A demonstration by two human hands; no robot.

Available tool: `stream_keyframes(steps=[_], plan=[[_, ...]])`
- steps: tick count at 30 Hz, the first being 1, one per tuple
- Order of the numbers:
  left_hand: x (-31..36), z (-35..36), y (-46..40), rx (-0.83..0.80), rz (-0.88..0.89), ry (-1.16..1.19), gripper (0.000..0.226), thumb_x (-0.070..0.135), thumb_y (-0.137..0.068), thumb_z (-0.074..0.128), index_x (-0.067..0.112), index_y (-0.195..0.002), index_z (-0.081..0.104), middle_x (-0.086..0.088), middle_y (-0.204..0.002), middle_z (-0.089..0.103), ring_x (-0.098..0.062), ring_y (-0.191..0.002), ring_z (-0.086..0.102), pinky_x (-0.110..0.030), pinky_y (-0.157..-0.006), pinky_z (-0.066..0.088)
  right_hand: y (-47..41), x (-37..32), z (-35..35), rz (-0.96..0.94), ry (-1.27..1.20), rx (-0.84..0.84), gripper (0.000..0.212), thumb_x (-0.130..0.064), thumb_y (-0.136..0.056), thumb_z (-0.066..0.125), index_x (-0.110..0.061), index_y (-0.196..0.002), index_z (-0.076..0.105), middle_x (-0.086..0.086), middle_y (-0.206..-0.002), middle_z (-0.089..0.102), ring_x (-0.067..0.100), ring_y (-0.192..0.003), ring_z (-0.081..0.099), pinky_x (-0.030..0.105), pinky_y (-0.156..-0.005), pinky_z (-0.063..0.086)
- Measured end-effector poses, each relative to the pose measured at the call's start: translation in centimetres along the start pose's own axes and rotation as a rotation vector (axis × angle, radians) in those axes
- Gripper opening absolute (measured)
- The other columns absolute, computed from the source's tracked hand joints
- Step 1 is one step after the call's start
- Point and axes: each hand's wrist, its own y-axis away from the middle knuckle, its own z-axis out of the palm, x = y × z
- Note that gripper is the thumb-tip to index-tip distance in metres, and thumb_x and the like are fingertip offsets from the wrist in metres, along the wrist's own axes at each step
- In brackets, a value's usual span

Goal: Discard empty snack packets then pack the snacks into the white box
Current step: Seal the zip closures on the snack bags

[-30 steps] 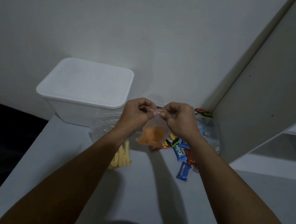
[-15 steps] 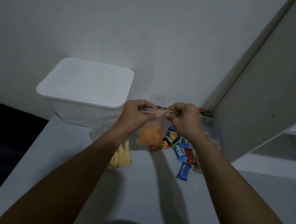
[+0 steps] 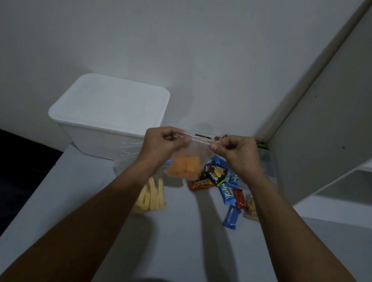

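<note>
Clear bag (image 3: 185,164) of orange snacks held above the counter (image 3: 190,248), both hands pinching its top edge.

Left hand (image 3: 165,140) and right hand (image 3: 235,153) each grip a top corner. Closed white box (image 3: 110,116) sits far left. Behind the bag: blue (image 3: 231,216), red (image 3: 240,198) and black (image 3: 216,175) packets; a bag of yellow sticks (image 3: 150,196) lies partly hidden by the left forearm. Shelf unit (image 3: 364,178) at right.

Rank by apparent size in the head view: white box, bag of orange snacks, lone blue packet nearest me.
1. white box, clearly largest.
2. bag of orange snacks, held up by left hand and right hand, so nearer the camera and flattered.
3. lone blue packet, smallest.
</note>
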Motion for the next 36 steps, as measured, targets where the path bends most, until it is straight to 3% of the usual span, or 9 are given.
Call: stream_keyframes(steps=[3,7,11,15,21,23,27,32,36], plan=[[-0.1,-0.6,0.1,0.022,0.012,0.021,0.010,0.007,-0.080,0.072,0.003,-0.088,0.073,-0.005,-0.078,0.073,-0.007,-0.069,0.070,-0.015,-0.062,0.053,0.0,-0.2,-0.4,0.019,-0.004,-0.037,0.006,-0.016,-0.080,0.075,-0.010,-0.081,0.073,0.006,-0.079,0.074,0.025,-0.078,0.071,0.034,-0.070,0.060],[-0.4,-0.5,0.3,0.070,0.022,0.009,0.007,0.006,-0.081,0.070,0.002,-0.087,0.073,0.000,-0.072,0.071,0.004,-0.059,0.065,-0.009,-0.058,0.049,0.0,-0.5,0.1,-0.020,-0.082,-0.092,0.003,-0.014,-0.082,0.072,-0.012,-0.083,0.071,0.005,-0.083,0.073,0.016,-0.076,0.070,0.028,-0.072,0.059],[-1.2,-1.1,0.5,0.059,-0.022,0.067,0.005,0.009,-0.082,0.070,0.007,-0.083,0.074,0.006,-0.067,0.073,0.000,-0.062,0.067,-0.013,-0.057,0.051,-0.4,0.0,0.8,-0.019,-0.020,-0.050,0.009,-0.020,-0.084,0.072,-0.013,-0.079,0.071,0.008,-0.081,0.074,0.024,-0.079,0.071,0.037,-0.074,0.059],[-2.3,-1.9,0.8,0.048,-0.059,0.044,0.012,0.012,-0.086,0.066,0.010,-0.079,0.075,0.008,-0.066,0.073,0.001,-0.062,0.065,-0.017,-0.063,0.051,-0.5,0.3,1.8,-0.026,0.017,-0.052,0.015,-0.020,-0.084,0.072,-0.005,-0.080,0.072,0.011,-0.080,0.073,0.025,-0.078,0.071,0.037,-0.072,0.059],[-4.4,-3.7,1.8,-0.015,-0.120,0.136,0.006,0.005,-0.084,0.066,0.007,-0.085,0.072,-0.006,-0.078,0.074,-0.018,-0.075,0.071,-0.028,-0.069,0.058,0.4,0.7,3.3,-0.057,-0.026,-0.132,0.012,-0.013,-0.086,0.070,-0.001,-0.081,0.070,0.011,-0.075,0.069,0.007,-0.059,0.062,0.013,-0.050,0.049],[-5.8,-4.3,2.2,-0.007,-0.193,0.129,0.005,0.002,-0.081,0.069,0.001,-0.086,0.071,-0.010,-0.078,0.072,-0.022,-0.075,0.070,-0.030,-0.065,0.057,0.7,0.8,3.8,-0.058,-0.023,-0.158,0.012,-0.012,-0.086,0.070,-0.003,-0.079,0.069,0.007,-0.071,0.067,0.005,-0.057,0.062,0.019,-0.049,0.053],[-8.0,-5.6,3.4,-0.005,-0.294,0.102,0.005,0.000,-0.083,0.066,-0.005,-0.081,0.067,-0.015,-0.071,0.067,-0.020,-0.060,0.067,-0.025,-0.053,0.055,1.1,1.1,5.2,-0.024,-0.048,-0.263,0.014,-0.009,-0.085,0.070,0.004,-0.081,0.069,0.019,-0.076,0.067,0.022,-0.064,0.066,0.039,-0.058,0.059],[-10.1,-7.9,4.9,0.007,-0.347,-0.118,0.009,0.004,-0.081,0.071,-0.002,-0.074,0.068,-0.012,-0.062,0.062,-0.017,-0.052,0.060,-0.026,-0.050,0.053,1.8,2.4,8.2,0.056,0.045,-0.438,0.013,-0.009,-0.088,0.067,0.005,-0.086,0.066,0.014,-0.077,0.068,0.020,-0.067,0.069,0.032,-0.059,0.059],[-11.5,-9.4,5.4,0.028,-0.377,-0.202,0.014,0.006,-0.077,0.074,0.005,-0.065,0.067,-0.012,-0.060,0.061,-0.021,-0.052,0.059,-0.028,-0.050,0.051,1.8,3.3,10.6,0.036,0.143,-0.489,0.012,-0.009,-0.087,0.067,0.004,-0.088,0.066,0.018,-0.086,0.068,0.022,-0.074,0.069,0.035,-0.065,0.061]])
